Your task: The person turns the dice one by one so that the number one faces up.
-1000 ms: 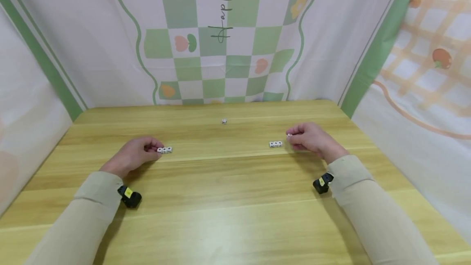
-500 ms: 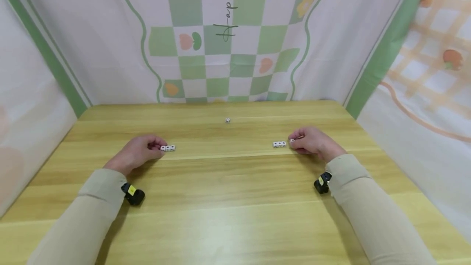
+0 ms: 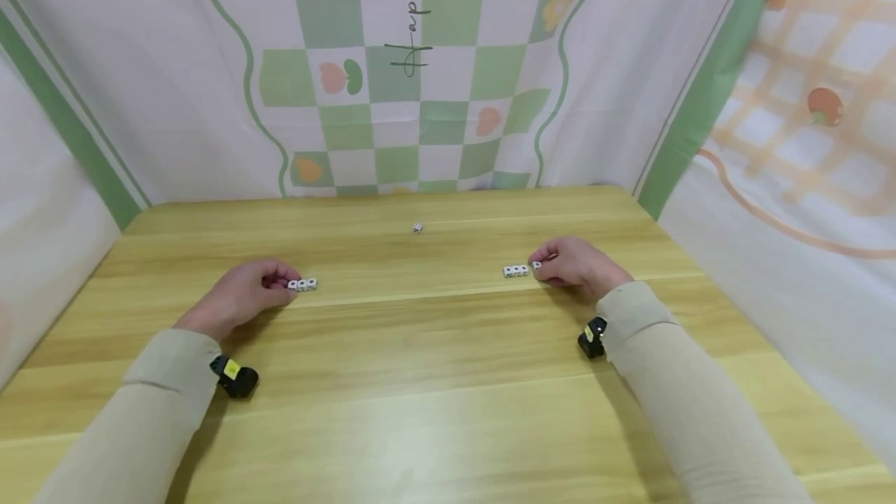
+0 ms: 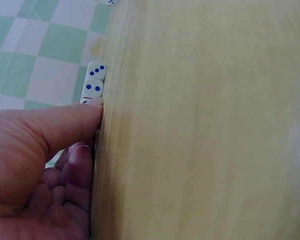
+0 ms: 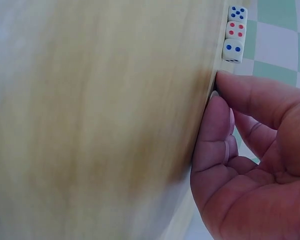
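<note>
On the left of the table, a short row of three white dice lies in a line. My left hand pinches the nearest end die between thumb and fingers; in the left wrist view the thumb partly covers this die, beyond two dice with blue pips. Another row of three white dice stands on the right, showing blue and red pips in the right wrist view. Just right of that row, my right hand pinches a single die, with a narrow gap between it and the row. Fingers hide this die in the right wrist view.
One more die lies alone near the back middle of the wooden table. A checkered cloth hangs behind the table's far edge, and light curtains flank both sides. Black wrist cameras hang below each sleeve cuff.
My right hand has brought its die down and closer to the right end of its row. My left hand keeps its pinch on its row's end die. The head view has shifted slightly.
</note>
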Demonstrator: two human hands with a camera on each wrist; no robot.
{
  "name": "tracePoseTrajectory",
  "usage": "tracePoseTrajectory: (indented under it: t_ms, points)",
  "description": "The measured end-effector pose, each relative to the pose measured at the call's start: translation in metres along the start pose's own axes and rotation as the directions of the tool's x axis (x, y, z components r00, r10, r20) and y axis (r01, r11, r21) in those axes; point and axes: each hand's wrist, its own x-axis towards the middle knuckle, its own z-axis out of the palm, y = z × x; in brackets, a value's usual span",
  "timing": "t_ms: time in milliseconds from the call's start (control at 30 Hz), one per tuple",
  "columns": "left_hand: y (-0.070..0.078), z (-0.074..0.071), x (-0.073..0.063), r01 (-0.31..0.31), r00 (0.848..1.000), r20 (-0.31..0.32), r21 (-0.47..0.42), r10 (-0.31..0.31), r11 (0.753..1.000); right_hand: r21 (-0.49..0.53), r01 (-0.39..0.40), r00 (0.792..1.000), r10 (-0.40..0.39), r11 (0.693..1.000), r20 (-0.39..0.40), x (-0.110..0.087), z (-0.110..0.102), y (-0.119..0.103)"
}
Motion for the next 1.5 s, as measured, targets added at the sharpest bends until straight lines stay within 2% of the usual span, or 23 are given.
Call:
tracePoseTrajectory:
  t_ms: [1133, 1300, 1500]
  points:
    - [-0.015, -0.014, -0.019, 0.050, 0.998, -0.030, -0.012, -0.050, 0.999, -0.031, 0.064, 0.990, -0.059, 0.997, 0.130, 0.022, 0.018, -0.019]
    - [-0.013, -0.011, -0.013, 0.020, 0.999, -0.040, -0.008, -0.020, 1.000, 0.008, 0.086, 0.987, -0.087, 0.996, 0.137, 0.018, 0.013, -0.011]
    - [-0.005, -0.003, 0.001, 0.004, 1.000, -0.012, -0.037, -0.004, 0.999, 0.026, 0.083, 0.988, -0.085, 0.996, 0.125, 0.010, 0.002, 0.006]
